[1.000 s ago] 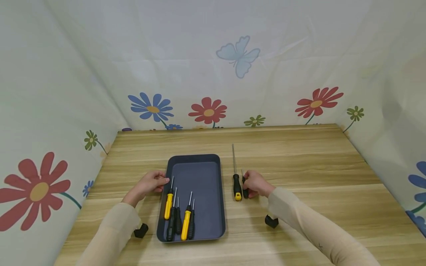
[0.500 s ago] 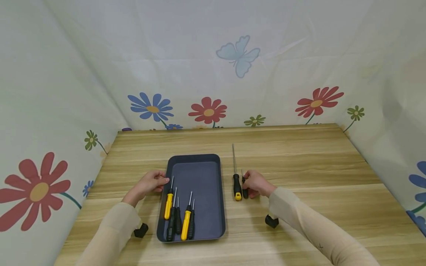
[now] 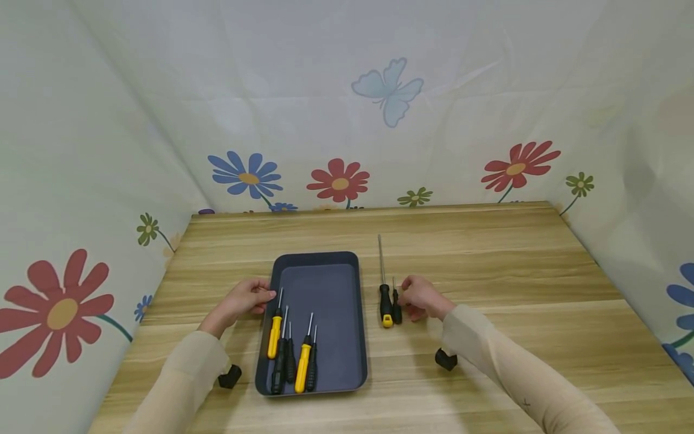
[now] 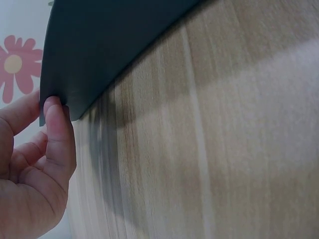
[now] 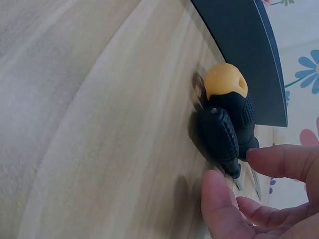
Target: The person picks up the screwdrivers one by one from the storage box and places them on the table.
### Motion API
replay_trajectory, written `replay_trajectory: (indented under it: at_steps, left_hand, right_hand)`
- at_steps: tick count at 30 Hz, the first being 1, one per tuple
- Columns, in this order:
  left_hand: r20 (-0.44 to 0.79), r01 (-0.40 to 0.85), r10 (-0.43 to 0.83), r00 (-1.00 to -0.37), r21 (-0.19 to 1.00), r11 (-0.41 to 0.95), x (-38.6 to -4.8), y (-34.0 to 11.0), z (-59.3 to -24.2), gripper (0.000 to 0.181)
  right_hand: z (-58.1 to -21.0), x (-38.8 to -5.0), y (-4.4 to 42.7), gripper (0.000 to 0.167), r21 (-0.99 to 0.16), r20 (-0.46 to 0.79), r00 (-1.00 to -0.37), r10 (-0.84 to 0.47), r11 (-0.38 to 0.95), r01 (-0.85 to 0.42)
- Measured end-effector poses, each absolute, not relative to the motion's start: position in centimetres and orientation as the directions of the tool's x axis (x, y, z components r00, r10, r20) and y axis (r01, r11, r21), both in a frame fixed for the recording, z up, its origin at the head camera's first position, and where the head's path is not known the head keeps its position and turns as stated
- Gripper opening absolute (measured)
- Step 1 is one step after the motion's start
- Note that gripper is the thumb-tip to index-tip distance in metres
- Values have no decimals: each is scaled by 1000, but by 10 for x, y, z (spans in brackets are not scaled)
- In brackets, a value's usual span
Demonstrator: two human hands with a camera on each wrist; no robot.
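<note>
My left hand (image 3: 243,300) pinches the left rim of a dark tray (image 3: 337,301); in the left wrist view, thumb and fingers (image 4: 59,134) lie on either side of its wall (image 4: 109,50). To the tray's right, a small black screwdriver (image 3: 397,313) lies beside a longer black one with a yellow end (image 3: 386,301). Just right of the small one is my right hand (image 3: 424,298). The right wrist view has its fingers (image 5: 219,204) spread apart near the neck of the small screwdriver (image 5: 218,132), holding nothing.
Several black and yellow screwdrivers (image 3: 302,364) lie in the tray's left and lower part. The wooden table (image 3: 488,253) reaches back to a flowered cloth wall (image 3: 303,120), with more cloth on both sides.
My right hand has moved slightly right and let go of the small screwdriver, which now lies a little further left, closer to the long one. The left hand and tray have stayed put.
</note>
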State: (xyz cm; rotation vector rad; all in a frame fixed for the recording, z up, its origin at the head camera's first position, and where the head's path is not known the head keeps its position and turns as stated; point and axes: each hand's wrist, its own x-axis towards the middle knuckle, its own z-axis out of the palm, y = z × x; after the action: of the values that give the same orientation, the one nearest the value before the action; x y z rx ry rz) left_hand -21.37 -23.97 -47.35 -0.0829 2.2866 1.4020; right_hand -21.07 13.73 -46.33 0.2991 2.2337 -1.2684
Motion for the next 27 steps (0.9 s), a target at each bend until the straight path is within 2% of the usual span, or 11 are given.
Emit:
replay_trajectory:
  at_steps: [13, 20, 27]
  left_hand:
    - [-409, -289, 172, -896, 832, 474, -214, -240, -475, 44]
    - [-408, -286, 171, -897, 830, 478, -214, -239, -474, 44]
    - [-408, -286, 170, -897, 829, 481, -214, -239, -474, 44]
  right_hand:
    - [-455, -216, 143, 38, -750, -544, -830, -120, 514, 417]
    - [-434, -211, 144, 41, -806, -516, -839, -175, 430, 406]
    - [-438, -218, 145, 42, -832, -499, -847, -181, 372, 411]
